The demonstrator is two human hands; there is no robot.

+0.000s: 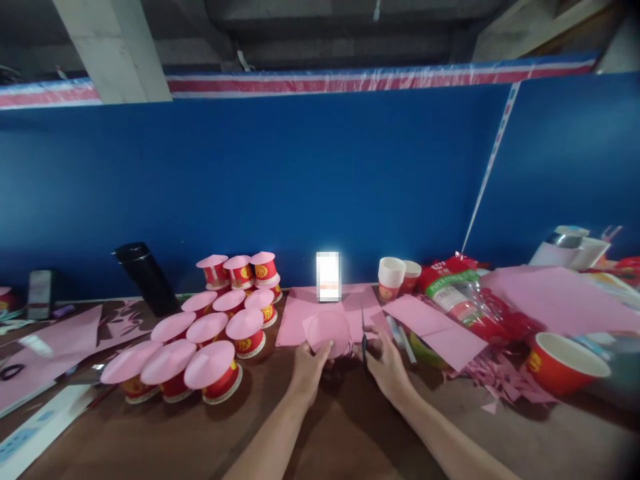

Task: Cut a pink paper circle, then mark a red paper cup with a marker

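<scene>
My left hand [311, 368] grips the lower edge of a piece of pink paper [327, 331] that has a circle outlined on it, thumb on top. In my right hand [384, 365] is a pair of scissors [364, 340], its blades pointing up and away, just right of the paper. Whether the blades touch the paper I cannot tell. Beyond both hands lie flat pink sheets [291, 319]. A lit phone [329, 276] stands upright behind them, its screen blurred out.
At left stand several red paper cups with pink cone tops [209, 365], and a black bottle [145, 277] leans behind. To the right are white-rimmed cups [391, 272], a red plastic bag [457, 297], pink scraps [500, 379] and a red bowl [563, 367]. A blue wall [310, 173] closes the back.
</scene>
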